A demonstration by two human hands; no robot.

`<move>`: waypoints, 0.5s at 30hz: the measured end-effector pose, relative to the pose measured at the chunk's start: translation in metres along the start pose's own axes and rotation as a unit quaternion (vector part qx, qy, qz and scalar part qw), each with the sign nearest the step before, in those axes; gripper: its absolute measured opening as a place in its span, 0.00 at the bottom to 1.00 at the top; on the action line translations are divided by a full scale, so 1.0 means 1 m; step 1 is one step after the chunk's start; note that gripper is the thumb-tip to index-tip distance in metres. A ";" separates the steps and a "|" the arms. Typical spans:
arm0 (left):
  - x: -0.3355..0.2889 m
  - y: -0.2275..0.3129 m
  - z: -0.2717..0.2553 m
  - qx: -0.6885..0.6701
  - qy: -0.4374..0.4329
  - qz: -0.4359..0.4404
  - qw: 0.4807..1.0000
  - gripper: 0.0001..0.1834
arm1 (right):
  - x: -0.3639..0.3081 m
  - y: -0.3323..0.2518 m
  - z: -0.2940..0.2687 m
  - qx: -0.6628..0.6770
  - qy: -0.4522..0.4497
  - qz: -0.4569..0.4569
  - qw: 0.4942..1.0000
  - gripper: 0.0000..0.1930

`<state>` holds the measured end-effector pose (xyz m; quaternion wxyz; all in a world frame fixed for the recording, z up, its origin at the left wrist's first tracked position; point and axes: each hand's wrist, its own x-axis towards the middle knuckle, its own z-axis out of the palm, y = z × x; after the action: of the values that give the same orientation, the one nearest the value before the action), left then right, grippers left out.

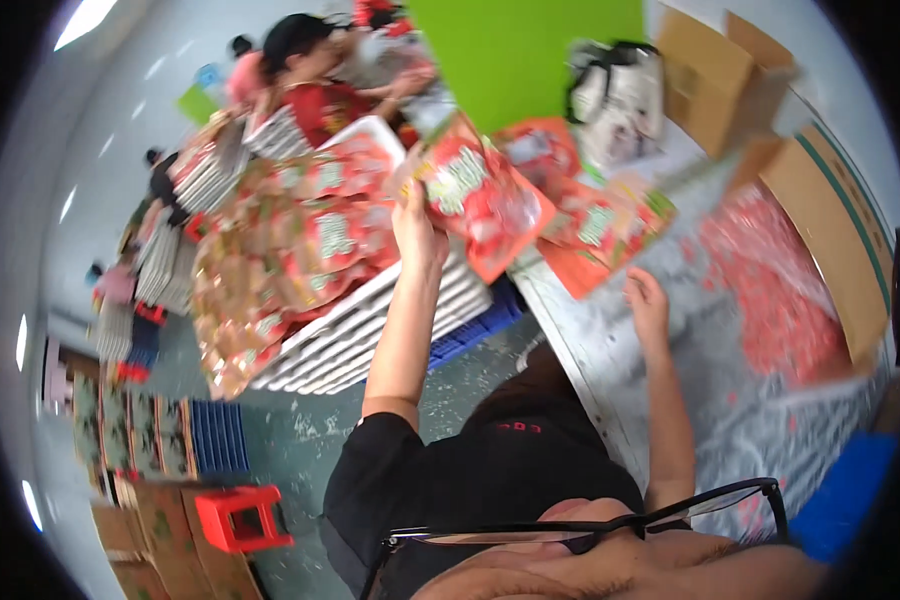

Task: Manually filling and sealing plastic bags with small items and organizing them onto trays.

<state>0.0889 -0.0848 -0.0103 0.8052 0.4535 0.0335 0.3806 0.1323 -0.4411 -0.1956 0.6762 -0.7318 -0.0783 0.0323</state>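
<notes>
My left hand (417,232) grips the edge of a red and orange food pouch (480,195) with a pale printed patch and a see-through part. The pouch is tilted, raised between a stack of white trays and the table. Two more such pouches lie on the table, one farther back (542,150) and one nearer (605,228). My right hand (649,305) hovers by the nearer pouch, its fingers curled in; whatever they hold, if anything, is too small to make out. On the stacked white trays (370,335), at my left, several filled pouches (300,230) lie in overlapping rows.
An open carton (838,240) at the right spills small red packets (770,290) onto the grey-covered table (710,420). A bag (620,105), another carton (705,75) and a green panel (530,60) stand behind. A co-worker (320,90) works beyond the trays. A red stool (242,518) is at lower left.
</notes>
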 end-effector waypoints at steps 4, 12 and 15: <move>0.082 0.061 -0.063 0.120 0.181 0.173 0.961 0.16 | 0.010 0.002 0.018 0.040 -0.053 -0.014 0.998 0.13; 0.101 0.049 -0.096 0.725 0.334 0.372 0.475 0.33 | -0.006 0.028 0.012 0.057 -0.081 0.075 0.992 0.12; 0.101 0.024 -0.084 0.902 0.073 0.311 0.292 0.32 | 0.003 0.032 0.006 0.039 -0.080 0.074 0.993 0.12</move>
<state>0.1129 0.0464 -0.0119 -0.2948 0.8409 0.2706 0.3644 0.1370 -0.4373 -0.2280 0.6914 -0.7040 -0.0761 0.1435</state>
